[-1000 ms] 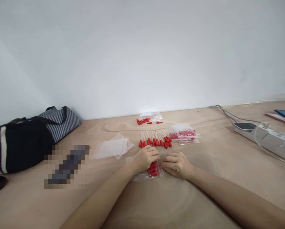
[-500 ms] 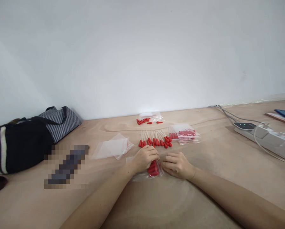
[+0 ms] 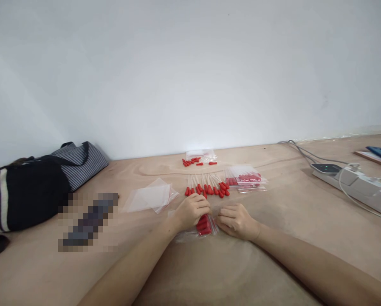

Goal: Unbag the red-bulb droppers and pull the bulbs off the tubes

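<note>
A clear zip bag (image 3: 213,225) with red bulb-shaped pieces (image 3: 204,225) inside lies on the table between my hands. My left hand (image 3: 193,211) is closed over the bag's far side, fingers curled and partly hiding it. At the bag's right edge, by the zip strip, my right hand (image 3: 236,222) is closed with bent fingers; its fingertips are partly hidden. Just beyond my left hand lies a row of white sticks with red bulb ends (image 3: 209,189). Filled zip bags (image 3: 249,177) of similar red-ended sticks are stacked to its right.
Flat clear bags (image 3: 148,197) lie left of my hands. Loose red pieces (image 3: 191,161) and white sticks (image 3: 211,158) are near the wall. A blurred dark object (image 3: 91,221) and a dark bag (image 3: 37,193) are on the left. A white power strip (image 3: 362,185) with cables stands right.
My left hand and the zip bag have shifted very slightly left. My right hand stays almost still at the bag's edge.
</note>
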The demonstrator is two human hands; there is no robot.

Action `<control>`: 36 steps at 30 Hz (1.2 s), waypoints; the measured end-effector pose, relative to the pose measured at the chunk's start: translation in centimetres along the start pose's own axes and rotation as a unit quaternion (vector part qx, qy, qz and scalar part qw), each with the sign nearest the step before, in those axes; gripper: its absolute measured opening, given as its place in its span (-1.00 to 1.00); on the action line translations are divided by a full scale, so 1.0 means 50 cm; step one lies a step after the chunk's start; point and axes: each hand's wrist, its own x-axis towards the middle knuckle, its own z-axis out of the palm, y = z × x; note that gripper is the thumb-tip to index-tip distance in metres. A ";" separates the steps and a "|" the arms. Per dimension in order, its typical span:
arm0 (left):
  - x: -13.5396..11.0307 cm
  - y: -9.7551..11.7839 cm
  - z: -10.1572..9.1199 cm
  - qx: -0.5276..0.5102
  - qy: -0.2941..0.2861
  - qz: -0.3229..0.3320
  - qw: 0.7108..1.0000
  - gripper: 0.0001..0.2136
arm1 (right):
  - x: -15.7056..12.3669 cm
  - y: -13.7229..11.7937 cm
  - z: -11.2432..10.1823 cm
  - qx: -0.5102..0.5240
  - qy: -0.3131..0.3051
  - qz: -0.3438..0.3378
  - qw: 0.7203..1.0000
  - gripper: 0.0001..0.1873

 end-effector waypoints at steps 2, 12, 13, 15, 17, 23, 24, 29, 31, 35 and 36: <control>-0.003 0.002 -0.006 0.019 0.015 0.009 1.000 -0.78 | 0.000 -0.001 0.000 -0.005 0.004 -0.001 1.000 -0.67; -0.010 0.015 -0.014 0.090 0.073 0.081 0.990 -0.79 | 0.006 0.008 0.005 -0.042 -0.016 -0.083 0.996 -0.77; -0.010 0.014 -0.013 0.089 0.077 0.082 0.990 -0.80 | 0.008 0.009 0.005 -0.045 -0.017 -0.096 0.994 -0.77; -0.010 0.013 -0.013 0.089 0.076 0.082 0.990 -0.80 | 0.013 0.010 0.003 -0.053 -0.019 -0.122 0.991 -0.74; -0.008 0.014 -0.017 0.094 0.068 0.084 0.990 -0.80 | 0.016 0.009 0.001 -0.061 -0.021 -0.142 0.988 -0.71; -0.004 0.028 -0.036 0.148 0.048 0.102 0.983 -0.83 | 0.016 0.005 0.001 -0.086 -0.021 -0.179 0.980 -0.72; -0.005 0.029 -0.036 0.152 0.050 0.104 0.982 -0.82 | 0.016 0.005 0.000 -0.088 -0.021 -0.185 0.979 -0.72; -0.011 0.030 -0.027 0.138 0.046 0.097 0.985 -0.78 | 0.018 0.003 0.001 -0.106 -0.011 -0.169 0.980 -0.74; -0.012 0.029 -0.025 0.127 0.042 0.083 0.988 -0.76 | 0.020 0.003 0.004 -0.108 -0.004 -0.155 0.982 -0.75; -0.013 0.023 -0.027 0.113 0.051 0.082 0.989 -0.77 | 0.022 0.008 0.013 -0.098 -0.006 -0.147 0.984 -0.72; -0.014 0.020 -0.028 0.110 0.046 0.083 0.989 -0.78 | 0.022 0.011 0.015 -0.094 -0.012 -0.147 0.984 -0.70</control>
